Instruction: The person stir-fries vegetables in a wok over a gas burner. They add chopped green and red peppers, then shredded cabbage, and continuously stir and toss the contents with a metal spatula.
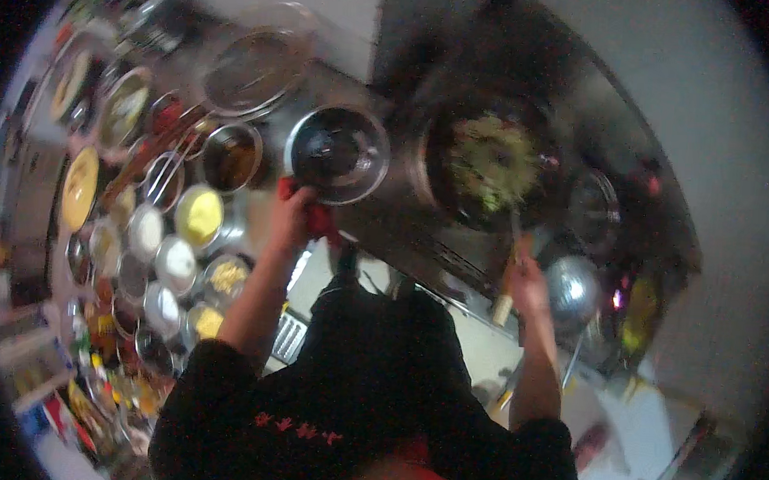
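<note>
My left hand [298, 210] grips a red cloth [320, 223] at the near rim of a round metal bowl or pan [337, 154]. My right hand [526, 278] is closed on the handle of a cooking utensil [516, 223]; its far end reaches into a dark wok [428, 170]. Pale green and yellowish chopped food [495, 161] lies in the wok, too blurred to name. A pale wooden handle end [502, 310] shows just below my right hand; what it belongs to is unclear.
Many bowls crowd the left, among them one of yellow food [204, 216], white ones [176, 265] and a dark liquid [231, 157]. A large round strainer or pan [256, 74] lies beyond. A shiny metal dome [572, 288] is at right, near a round metal vessel [593, 210].
</note>
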Action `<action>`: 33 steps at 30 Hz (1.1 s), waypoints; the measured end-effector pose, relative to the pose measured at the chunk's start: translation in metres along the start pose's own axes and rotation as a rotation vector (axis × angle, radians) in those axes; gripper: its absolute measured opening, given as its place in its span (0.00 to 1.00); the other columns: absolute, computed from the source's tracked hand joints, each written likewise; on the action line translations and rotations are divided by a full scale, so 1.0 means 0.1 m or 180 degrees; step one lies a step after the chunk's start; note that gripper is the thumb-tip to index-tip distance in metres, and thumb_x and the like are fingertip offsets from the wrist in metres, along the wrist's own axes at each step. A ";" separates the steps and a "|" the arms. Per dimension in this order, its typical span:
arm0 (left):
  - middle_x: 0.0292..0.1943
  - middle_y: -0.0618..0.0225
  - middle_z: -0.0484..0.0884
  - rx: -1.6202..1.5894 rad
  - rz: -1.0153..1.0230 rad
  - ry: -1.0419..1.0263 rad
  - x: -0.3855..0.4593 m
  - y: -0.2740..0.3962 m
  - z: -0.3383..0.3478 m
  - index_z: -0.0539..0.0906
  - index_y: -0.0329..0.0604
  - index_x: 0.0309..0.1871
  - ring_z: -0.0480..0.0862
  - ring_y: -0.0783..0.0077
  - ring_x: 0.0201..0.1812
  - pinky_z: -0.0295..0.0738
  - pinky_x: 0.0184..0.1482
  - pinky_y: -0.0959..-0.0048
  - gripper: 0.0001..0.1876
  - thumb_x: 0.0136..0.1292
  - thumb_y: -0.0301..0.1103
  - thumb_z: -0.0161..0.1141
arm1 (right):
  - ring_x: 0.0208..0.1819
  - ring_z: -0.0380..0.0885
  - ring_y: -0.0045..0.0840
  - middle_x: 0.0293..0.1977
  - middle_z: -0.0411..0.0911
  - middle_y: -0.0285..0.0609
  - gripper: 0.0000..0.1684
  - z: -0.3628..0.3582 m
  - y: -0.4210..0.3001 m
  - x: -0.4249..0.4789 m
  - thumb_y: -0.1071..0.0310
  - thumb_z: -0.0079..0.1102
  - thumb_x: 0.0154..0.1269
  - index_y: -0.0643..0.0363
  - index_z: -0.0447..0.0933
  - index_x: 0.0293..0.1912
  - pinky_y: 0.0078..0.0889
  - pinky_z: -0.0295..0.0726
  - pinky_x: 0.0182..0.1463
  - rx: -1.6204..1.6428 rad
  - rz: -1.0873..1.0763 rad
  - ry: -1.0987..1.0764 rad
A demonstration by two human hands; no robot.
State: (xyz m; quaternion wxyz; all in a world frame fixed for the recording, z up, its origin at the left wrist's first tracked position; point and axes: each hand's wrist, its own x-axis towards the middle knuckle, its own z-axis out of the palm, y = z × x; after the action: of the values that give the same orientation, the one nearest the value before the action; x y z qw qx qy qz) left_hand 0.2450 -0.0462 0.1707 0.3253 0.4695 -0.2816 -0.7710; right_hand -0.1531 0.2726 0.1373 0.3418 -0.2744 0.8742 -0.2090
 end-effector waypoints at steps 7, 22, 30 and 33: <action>0.31 0.59 0.82 -0.0797 0.1247 0.0896 -0.56 -0.19 -0.04 0.75 0.39 0.51 0.83 0.64 0.23 0.78 0.21 0.65 0.12 0.63 0.25 0.56 | 0.49 0.81 0.35 0.58 0.76 0.53 0.36 0.11 0.11 0.70 0.68 0.47 0.72 0.49 0.56 0.78 0.37 0.80 0.52 -0.0653 -0.1686 0.0769; 0.26 0.58 0.80 -0.2464 0.2115 0.4453 -4.64 -1.95 -2.31 0.74 0.39 0.44 0.82 0.57 0.25 0.79 0.26 0.58 0.08 0.64 0.29 0.59 | 0.48 0.80 0.40 0.69 0.69 0.56 0.36 -0.43 0.63 1.24 0.68 0.51 0.72 0.53 0.57 0.77 0.41 0.82 0.43 -0.0574 -0.1431 0.0145; 0.40 0.59 0.83 -0.3267 0.2539 0.5041 -5.43 -2.82 -4.71 0.75 0.39 0.51 0.87 0.57 0.36 0.84 0.39 0.57 0.15 0.62 0.26 0.63 | 0.49 0.76 0.37 0.55 0.78 0.49 0.35 -0.01 0.31 0.67 0.61 0.55 0.73 0.47 0.61 0.76 0.45 0.77 0.55 0.0411 -0.1395 0.0357; 0.43 0.60 0.83 -0.3709 0.2631 0.5105 -5.37 -2.72 -5.35 0.75 0.39 0.55 0.87 0.59 0.40 0.85 0.42 0.57 0.18 0.61 0.25 0.64 | 0.46 0.76 0.35 0.52 0.79 0.48 0.35 0.37 -0.11 0.09 0.62 0.54 0.73 0.48 0.61 0.76 0.43 0.77 0.52 0.0325 -0.1375 0.0508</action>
State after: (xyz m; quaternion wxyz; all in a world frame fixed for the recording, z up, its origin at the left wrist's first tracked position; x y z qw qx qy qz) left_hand 0.8523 0.4678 0.0462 0.8246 0.4796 0.2881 -0.0836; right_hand -0.1290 0.2521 0.1136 0.2324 -0.4200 0.8077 -0.3423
